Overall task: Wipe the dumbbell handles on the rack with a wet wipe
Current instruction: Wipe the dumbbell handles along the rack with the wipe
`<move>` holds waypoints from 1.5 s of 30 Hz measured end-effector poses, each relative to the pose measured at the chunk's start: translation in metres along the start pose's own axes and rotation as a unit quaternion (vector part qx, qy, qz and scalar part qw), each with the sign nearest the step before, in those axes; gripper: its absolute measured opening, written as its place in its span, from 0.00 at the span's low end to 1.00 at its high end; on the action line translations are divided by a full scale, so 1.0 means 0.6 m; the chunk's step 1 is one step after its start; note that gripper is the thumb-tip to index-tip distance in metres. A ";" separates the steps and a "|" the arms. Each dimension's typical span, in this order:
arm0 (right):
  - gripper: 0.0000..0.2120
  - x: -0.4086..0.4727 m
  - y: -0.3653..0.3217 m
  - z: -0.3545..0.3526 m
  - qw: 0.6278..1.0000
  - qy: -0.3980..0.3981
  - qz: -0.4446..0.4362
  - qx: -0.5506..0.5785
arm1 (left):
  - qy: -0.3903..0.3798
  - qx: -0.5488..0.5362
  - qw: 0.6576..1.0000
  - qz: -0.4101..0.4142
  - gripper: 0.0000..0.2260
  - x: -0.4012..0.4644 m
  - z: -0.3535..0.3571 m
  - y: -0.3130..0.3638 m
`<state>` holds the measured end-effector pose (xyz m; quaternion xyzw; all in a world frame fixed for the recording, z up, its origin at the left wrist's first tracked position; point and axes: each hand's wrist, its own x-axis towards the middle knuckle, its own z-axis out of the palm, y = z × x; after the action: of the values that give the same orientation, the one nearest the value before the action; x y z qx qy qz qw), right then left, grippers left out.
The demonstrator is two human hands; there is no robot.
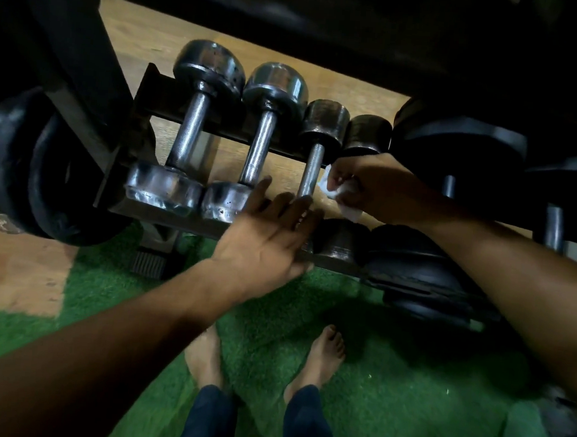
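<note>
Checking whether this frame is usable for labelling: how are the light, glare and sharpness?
Head view: dim overall, the top and right nearly black; bright glare on the chrome dumbbell; left hand slightly motion-blurred; wet wipe in the right hand stands out white; wide-angle bending at the edges.

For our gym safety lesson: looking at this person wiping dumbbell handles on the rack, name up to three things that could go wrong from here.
1. The left hand lies flat over the near end of the small dumbbell; if it rolls, fingers could get pinched against the rack.
2. The bare feet stand right below the rack; a dislodged weight might land on them.
3. The wet wipe in the right hand may leave handles slippery.
</note>
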<state>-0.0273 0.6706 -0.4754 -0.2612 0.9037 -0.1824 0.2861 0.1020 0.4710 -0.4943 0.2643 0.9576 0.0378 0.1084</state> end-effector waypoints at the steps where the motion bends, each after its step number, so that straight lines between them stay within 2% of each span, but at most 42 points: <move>1: 0.10 0.000 0.002 0.002 1.000 -0.012 -0.016 -0.007 | -0.009 -0.004 1.000 0.002 0.38 0.003 0.003 0.011; 5: 0.07 -0.001 0.009 0.006 0.993 -0.070 -0.092 -0.035 | -0.038 -0.048 0.997 -0.055 0.38 0.027 0.014 0.042; 11: 0.07 0.008 0.017 0.011 0.990 -0.092 -0.065 -0.079 | -0.045 -0.067 0.993 -0.089 0.36 0.046 0.022 0.058; 16: 0.07 -0.001 0.014 0.011 0.992 -0.042 -0.041 -0.110 | -0.068 -0.052 0.994 -0.070 0.34 0.052 0.022 0.056; 20: 0.12 -0.009 0.010 -0.002 0.987 -0.127 -0.070 -0.062 | -0.077 -0.046 0.994 -0.068 0.36 0.053 0.018 0.057; 22: 0.12 -0.009 0.005 -0.013 0.986 -0.141 -0.049 -0.078 | -0.080 -0.056 0.993 -0.072 0.34 0.053 0.022 0.056; 24: 0.10 -0.012 0.003 -0.016 0.986 -0.108 -0.032 -0.123 | -0.072 -0.065 0.992 -0.076 0.33 0.053 0.024 0.056; 26: 0.07 -0.017 -0.001 -0.014 0.980 -0.039 -0.035 -0.193 | -0.070 -0.063 0.993 -0.078 0.32 0.054 0.023 0.058; 29: 0.07 -0.021 -0.004 -0.008 0.964 0.029 -0.036 -0.263 | -0.069 -0.066 0.993 -0.077 0.31 0.054 0.023 0.059; 32: 0.07 -0.018 -0.008 -0.005 0.967 0.000 -0.039 -0.251 | -0.066 -0.066 0.993 -0.076 0.32 0.054 0.021 0.058; 34: 0.12 -0.017 -0.010 -0.006 0.973 -0.056 -0.040 -0.219 | -0.069 -0.065 0.992 -0.078 0.33 0.053 0.023 0.059; 36: 0.16 -0.016 -0.008 -0.011 0.974 -0.077 -0.043 -0.207 | -0.065 -0.065 0.993 -0.080 0.33 0.053 0.024 0.060; 41: 0.14 -0.008 -0.003 -0.003 0.965 -0.027 -0.022 -0.259 | -0.082 -0.056 0.991 -0.087 0.34 0.056 0.020 0.063; 45: 0.11 0.007 0.007 0.006 0.973 0.027 0.050 -0.224 | -0.066 -0.067 0.991 -0.091 0.34 0.054 0.017 0.065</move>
<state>-0.0298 0.6706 -0.4820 -0.2681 0.9408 0.0320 0.2050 0.0969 0.5213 -0.5053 0.1702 0.9637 0.0742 0.1917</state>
